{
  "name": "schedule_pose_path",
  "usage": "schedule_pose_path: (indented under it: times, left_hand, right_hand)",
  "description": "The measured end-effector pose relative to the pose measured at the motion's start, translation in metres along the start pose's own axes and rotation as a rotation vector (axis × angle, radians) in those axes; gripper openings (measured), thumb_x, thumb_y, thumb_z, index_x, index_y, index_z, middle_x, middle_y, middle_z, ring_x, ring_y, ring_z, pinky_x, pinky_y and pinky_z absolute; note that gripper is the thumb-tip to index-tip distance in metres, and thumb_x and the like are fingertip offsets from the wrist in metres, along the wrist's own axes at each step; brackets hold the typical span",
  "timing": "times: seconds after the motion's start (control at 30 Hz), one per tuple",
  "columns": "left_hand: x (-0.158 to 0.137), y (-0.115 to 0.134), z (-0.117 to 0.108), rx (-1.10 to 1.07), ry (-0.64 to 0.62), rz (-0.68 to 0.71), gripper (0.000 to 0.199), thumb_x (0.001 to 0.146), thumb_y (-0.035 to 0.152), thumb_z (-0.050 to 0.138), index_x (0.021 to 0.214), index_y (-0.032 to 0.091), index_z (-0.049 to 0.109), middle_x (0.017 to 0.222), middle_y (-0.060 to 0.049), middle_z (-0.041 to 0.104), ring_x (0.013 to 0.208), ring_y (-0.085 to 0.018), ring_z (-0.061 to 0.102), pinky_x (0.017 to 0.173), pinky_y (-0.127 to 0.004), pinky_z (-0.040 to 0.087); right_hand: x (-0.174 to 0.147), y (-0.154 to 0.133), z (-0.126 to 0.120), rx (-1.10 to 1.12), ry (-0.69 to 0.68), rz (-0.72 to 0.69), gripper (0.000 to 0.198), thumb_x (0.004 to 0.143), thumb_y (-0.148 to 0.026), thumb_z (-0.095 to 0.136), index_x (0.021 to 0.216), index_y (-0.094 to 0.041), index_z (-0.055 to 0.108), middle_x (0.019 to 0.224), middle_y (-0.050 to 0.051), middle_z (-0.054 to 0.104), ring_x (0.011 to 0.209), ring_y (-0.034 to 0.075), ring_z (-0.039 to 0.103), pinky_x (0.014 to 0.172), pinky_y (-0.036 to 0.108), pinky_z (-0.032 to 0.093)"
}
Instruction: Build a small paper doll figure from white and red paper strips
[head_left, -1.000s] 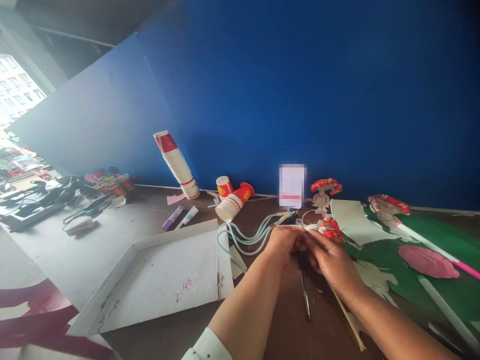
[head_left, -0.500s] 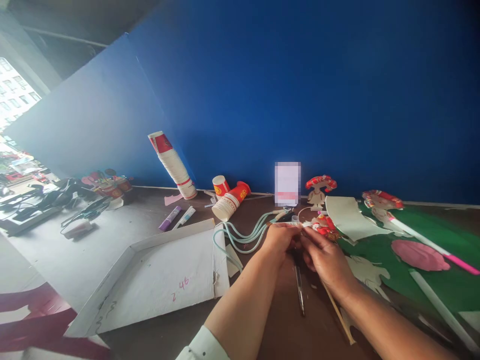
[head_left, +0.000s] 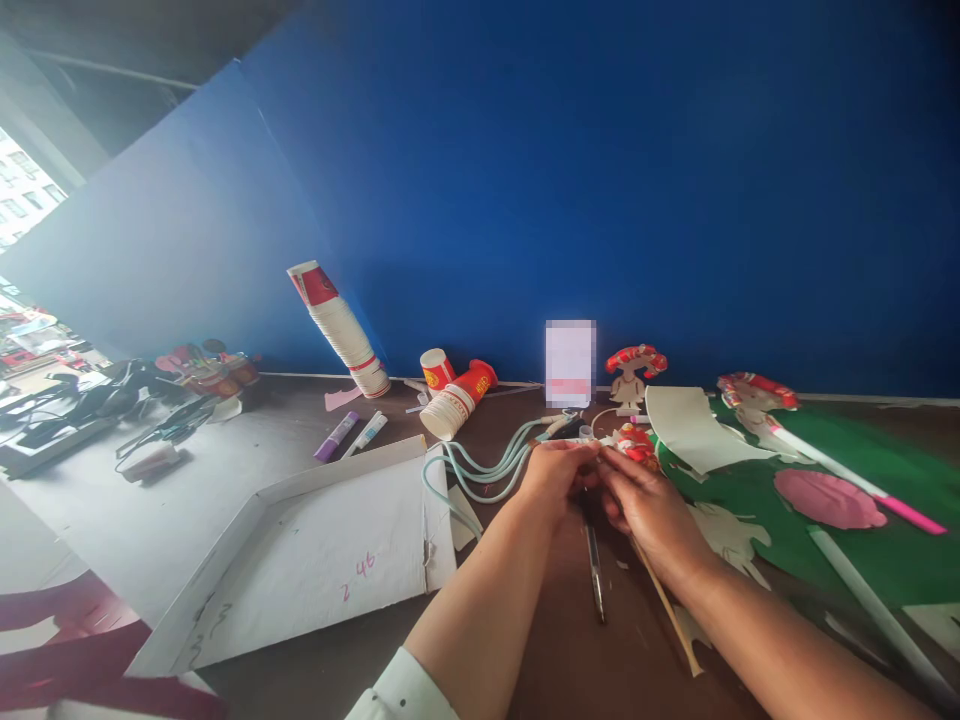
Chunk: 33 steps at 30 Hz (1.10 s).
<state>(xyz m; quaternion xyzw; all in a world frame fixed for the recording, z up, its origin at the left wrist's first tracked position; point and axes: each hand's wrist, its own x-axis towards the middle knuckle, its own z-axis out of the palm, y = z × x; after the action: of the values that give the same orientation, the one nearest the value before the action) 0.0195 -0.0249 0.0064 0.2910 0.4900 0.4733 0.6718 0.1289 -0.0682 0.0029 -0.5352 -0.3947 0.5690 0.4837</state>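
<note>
My left hand and my right hand meet at the fingertips above the dark table. Both are closed in a pinch, and the fingers hide what lies between them. A small red and gold piece with some white shows just behind my right fingers; whether it is held I cannot tell. From under my right hand a thin wooden stick slants toward me. A pen lies below my fingertips. Beyond my left hand are pale blue cable loops.
An open white cardboard tray lies left. Behind it stand a leaning paper-cup stack, a tipped cup stack and a purple glue stick. Right are a green sheet, a pink oval and a red-topped figure cut-out.
The view has shifted slightly. My hands stay pinched together, while the red and gold piece behind my right fingers has moved a little left and shows less.
</note>
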Motion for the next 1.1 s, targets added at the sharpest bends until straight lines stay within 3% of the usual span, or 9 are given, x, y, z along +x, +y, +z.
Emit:
schedule_pose_path:
  times: [0.17,0.3,0.5,0.73,0.93,1.1]
  left_hand:
    - [-0.002,0.003,-0.004,-0.019,-0.028,-0.009,0.031,0.073,0.033,0.083,0.069,0.010,0.063,0.056,0.003,0.048,0.050,-0.004,0.041,0.057,-0.020,0.044]
    - [0.000,0.001,-0.006,0.011,-0.053,0.008,0.034,0.069,0.034,0.087,0.066,0.011,0.061,0.054,0.003,0.047,0.049,-0.004,0.043,0.052,-0.019,0.041]
    - [0.002,-0.002,-0.005,0.025,0.007,0.003,0.033,0.070,0.033,0.087,0.071,0.011,0.063,0.054,0.004,0.047,0.049,-0.004,0.043,0.057,-0.021,0.046]
    - [0.005,-0.004,-0.006,0.092,-0.082,-0.005,0.038,0.076,0.043,0.079,0.069,0.012,0.059,0.053,0.005,0.045,0.042,-0.003,0.042,0.042,-0.017,0.023]
    - [0.007,-0.004,-0.006,0.138,-0.019,-0.013,0.033,0.078,0.035,0.076,0.064,0.012,0.057,0.051,0.003,0.048,0.039,-0.006,0.044,0.042,-0.021,0.024]
    - [0.009,-0.007,-0.007,0.174,-0.026,0.049,0.031,0.079,0.033,0.072,0.062,0.013,0.057,0.050,0.002,0.049,0.038,-0.007,0.044,0.042,-0.023,0.025]
  right_hand:
    - [0.002,0.001,-0.001,0.096,0.018,0.005,0.068,0.070,-0.045,0.069,0.130,-0.014,0.066,0.048,-0.006,0.047,0.046,0.010,0.037,0.043,0.023,0.022]
    - [0.005,0.005,-0.002,0.100,-0.003,-0.014,0.067,0.069,-0.045,0.071,0.128,-0.014,0.068,0.048,-0.006,0.048,0.045,0.010,0.036,0.042,0.023,0.021]
    - [0.008,0.011,-0.003,0.073,0.006,-0.037,0.062,0.072,-0.048,0.070,0.125,-0.016,0.070,0.047,-0.006,0.047,0.044,0.011,0.037,0.042,0.023,0.022]
    - [0.007,0.010,-0.005,-0.106,0.006,-0.072,0.061,0.079,-0.050,0.062,0.128,-0.014,0.069,0.043,-0.006,0.047,0.040,0.013,0.040,0.041,0.026,0.030]
    - [0.008,0.015,-0.005,-0.361,0.000,-0.194,0.052,0.089,-0.042,0.052,0.129,-0.015,0.068,0.042,-0.002,0.054,0.037,0.016,0.046,0.042,0.029,0.036]
    - [0.004,0.014,-0.001,-0.461,-0.013,-0.187,0.053,0.093,-0.038,0.044,0.138,-0.015,0.061,0.043,-0.002,0.055,0.037,0.019,0.052,0.042,0.029,0.040]
